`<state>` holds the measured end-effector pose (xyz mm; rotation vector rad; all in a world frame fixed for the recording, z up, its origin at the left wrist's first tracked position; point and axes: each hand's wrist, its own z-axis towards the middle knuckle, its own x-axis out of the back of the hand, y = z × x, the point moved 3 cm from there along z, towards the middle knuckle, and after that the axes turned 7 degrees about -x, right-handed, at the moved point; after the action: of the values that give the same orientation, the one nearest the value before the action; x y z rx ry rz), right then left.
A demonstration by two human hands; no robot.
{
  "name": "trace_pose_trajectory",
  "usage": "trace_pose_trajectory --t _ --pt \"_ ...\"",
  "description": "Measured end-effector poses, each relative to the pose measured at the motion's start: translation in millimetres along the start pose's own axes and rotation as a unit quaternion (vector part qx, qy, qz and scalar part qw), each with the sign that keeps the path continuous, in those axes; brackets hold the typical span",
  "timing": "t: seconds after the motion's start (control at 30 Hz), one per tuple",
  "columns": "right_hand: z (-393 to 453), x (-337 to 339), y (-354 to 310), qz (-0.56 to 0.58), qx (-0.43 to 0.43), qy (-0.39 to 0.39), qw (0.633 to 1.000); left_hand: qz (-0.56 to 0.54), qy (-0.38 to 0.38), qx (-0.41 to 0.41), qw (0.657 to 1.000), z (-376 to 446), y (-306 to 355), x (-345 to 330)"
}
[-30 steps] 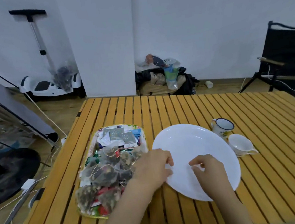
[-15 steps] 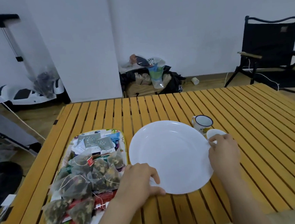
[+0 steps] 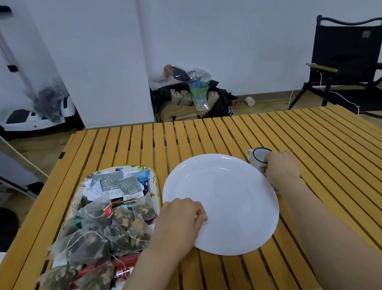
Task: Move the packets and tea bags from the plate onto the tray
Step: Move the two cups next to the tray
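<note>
Left hand point(image 3: 180, 219) grips the smooth round white plate point(image 3: 226, 201) at 8 o'clock. Right hand point(image 3: 282, 167) curls around the enamel mug point(image 3: 258, 159) at 2 o'clock.

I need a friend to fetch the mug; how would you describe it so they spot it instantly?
On the slatted wooden table, look just past the far right edge of the big white plate. The mug stands there under the right hand: small, white, with a dark blue rim.

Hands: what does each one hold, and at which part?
The left hand holds the plate at its near-left rim. The right hand grips the mug at its right side.
</note>
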<state>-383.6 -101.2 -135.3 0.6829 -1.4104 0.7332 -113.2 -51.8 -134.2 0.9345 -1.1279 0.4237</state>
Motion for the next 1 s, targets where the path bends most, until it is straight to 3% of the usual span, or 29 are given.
trace_pose_trajectory --t 0.27,0.4,0.57,0.63,0.77,0.9,1.0 --pt "-4 8 11 -0.042 0.034 0.049 0.997 -0.011 0.001 0.008 1.0 18 1 -14" --pt "-13 39 15 -0.075 0.053 0.138 0.986 -0.049 0.017 0.01 0.999 19 2 -6" --pt "-33 106 -16 0.069 0.163 0.251 0.952 -0.091 0.053 0.008 0.994 16 -3 28" --pt "-50 125 -44 0.127 0.257 0.215 0.933 -0.124 0.088 0.02 0.988 13 -15 50" --pt "-90 133 -104 0.183 0.421 0.043 0.888 -0.181 0.14 0.051 0.972 3 -54 101" --pt "-129 116 -145 0.147 0.52 -0.038 0.841 -0.242 0.082 0.043 0.966 -18 -78 134" --pt "-149 108 -166 0.127 0.571 -0.064 0.809 -0.225 0.042 0.029 0.973 -32 -89 143"
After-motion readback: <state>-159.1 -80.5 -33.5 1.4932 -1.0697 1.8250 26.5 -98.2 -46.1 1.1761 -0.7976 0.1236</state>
